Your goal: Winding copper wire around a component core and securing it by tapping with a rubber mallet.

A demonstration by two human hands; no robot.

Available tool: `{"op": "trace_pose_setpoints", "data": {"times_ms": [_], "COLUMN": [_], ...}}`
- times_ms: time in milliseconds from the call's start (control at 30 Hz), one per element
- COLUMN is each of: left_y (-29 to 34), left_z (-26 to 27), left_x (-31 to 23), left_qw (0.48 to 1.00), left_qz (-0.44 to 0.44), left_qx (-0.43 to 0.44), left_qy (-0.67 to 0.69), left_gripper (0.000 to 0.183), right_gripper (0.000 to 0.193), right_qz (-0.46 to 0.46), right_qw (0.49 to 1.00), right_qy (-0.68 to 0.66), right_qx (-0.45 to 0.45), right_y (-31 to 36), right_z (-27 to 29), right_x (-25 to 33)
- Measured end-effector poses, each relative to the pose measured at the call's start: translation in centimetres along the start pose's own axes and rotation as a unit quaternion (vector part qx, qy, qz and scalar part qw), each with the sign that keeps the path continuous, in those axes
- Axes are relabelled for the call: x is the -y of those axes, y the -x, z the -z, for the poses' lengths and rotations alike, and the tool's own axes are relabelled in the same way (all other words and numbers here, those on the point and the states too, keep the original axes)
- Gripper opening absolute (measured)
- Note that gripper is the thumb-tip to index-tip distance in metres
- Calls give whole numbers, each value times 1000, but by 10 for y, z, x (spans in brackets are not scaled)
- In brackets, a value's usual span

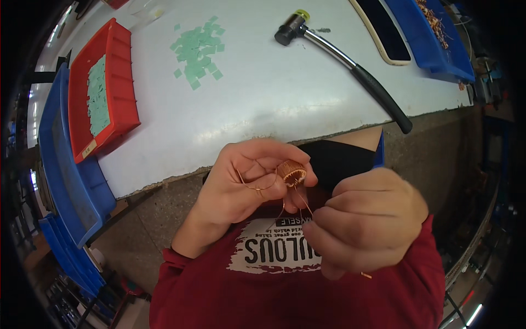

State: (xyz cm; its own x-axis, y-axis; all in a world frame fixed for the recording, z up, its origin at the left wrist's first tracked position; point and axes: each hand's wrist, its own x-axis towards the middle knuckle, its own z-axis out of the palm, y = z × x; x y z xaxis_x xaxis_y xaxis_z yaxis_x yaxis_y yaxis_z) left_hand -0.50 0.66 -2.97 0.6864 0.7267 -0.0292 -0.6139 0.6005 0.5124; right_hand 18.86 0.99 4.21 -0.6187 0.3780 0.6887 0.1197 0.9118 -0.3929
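Between the fingers and thumb of my left hand (241, 181) sits a small ring-shaped coil (291, 171) wound with copper wire. Its opening faces down toward me. Loose ends of copper wire (253, 188) curve out from it, one looping over the left palm. My right hand (367, 219) is closed in a pinch just right of the coil, on a copper wire (304, 202) that runs out of the ring. A short copper-coloured end (366, 275) pokes out below the right hand. Both hands are in front of the table's near edge, above my lap.
On the white table (230, 112) lie a scatter of green squares (198, 52) and a black-handled mallet (350, 64). At left, a red bin (121, 82) holds more green pieces beside a blue bin (82, 186). A phone (383, 33) and another blue bin (433, 57) are at far right.
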Motion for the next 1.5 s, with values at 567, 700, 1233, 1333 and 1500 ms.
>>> {"op": "trace_pose_setpoints", "data": {"times_ms": [567,700,1233,1333,1500], "left_y": [3,0,3,3,6], "left_z": [3,3,-1,-2,1], "left_x": [2,1,2,5,3], "left_qw": [995,998,981,980,989], "left_qz": [58,-15,-125,-124,-119], "left_qx": [-5,5,-114,-134,-89], "left_qy": [82,68,-96,-76,16], "left_gripper": [35,44,39,40,44], "right_gripper": [49,41,23,25,26], "right_qz": [-545,-489,-114,-56,-66], "right_qw": [729,816,988,997,995], "right_qy": [-413,-306,-94,-43,-26], "right_qx": [38,-45,-45,23,-69], "right_y": [-4,2,24,21,42], "right_z": [-27,-21,-25,-32,-38], "right_x": [-55,-52,-7,-2,-12]}}
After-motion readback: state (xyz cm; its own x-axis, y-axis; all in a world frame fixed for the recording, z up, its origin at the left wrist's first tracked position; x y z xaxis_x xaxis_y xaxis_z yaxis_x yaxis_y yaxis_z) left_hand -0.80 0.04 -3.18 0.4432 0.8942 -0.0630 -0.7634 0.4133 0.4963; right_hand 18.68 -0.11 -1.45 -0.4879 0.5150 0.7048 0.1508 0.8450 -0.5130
